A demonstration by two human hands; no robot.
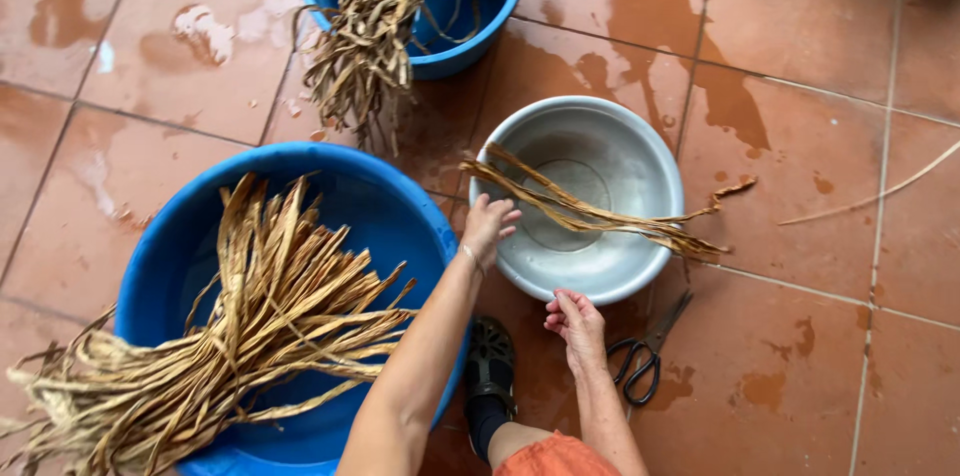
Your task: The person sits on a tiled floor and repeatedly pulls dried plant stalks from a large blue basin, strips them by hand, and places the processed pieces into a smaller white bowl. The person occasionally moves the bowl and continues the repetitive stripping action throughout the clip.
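Across the metal basin, dried strips beside open left hand, right hand loosely curled, empty

Dull silver-grey round metal basin just ahead of the left hand, tan-brown dried leaf strips lying across it. Bright blue round plastic tub beside that hand, holding straw-gold fibre. Black-handled scissors beside the right hand, on wet terracotta-orange floor tiles.

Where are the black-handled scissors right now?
The black-handled scissors lie on the wet terracotta floor tiles, just right of the right hand and below the round grey metal basin.
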